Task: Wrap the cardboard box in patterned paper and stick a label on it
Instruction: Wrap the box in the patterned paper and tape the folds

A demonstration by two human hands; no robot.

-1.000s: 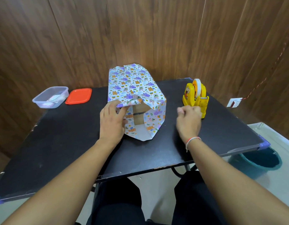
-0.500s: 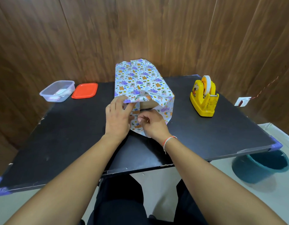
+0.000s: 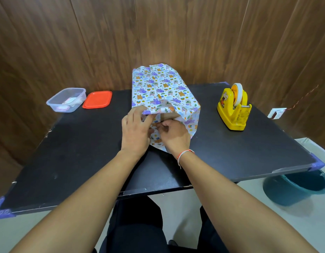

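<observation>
Here, mid-counter (image 3: 85,152), the left hand (image 3: 135,132) pins the folded flap of colourful animal-print paper (image 3: 158,88) against the brown cardboard box (image 3: 167,116), seemingly so the right hand (image 3: 173,136), fingers curled, can pinch the lower fold closed.

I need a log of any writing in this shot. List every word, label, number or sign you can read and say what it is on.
No text can be read here.
Yellow tape dispenser: a cartoon sticker on its side, too blurred to show any words.
Patterned paper: printed pictures only, no letters visible.
Clear plastic container: paper pieces inside, too small to read.
White wall socket: no legible marking.
</observation>
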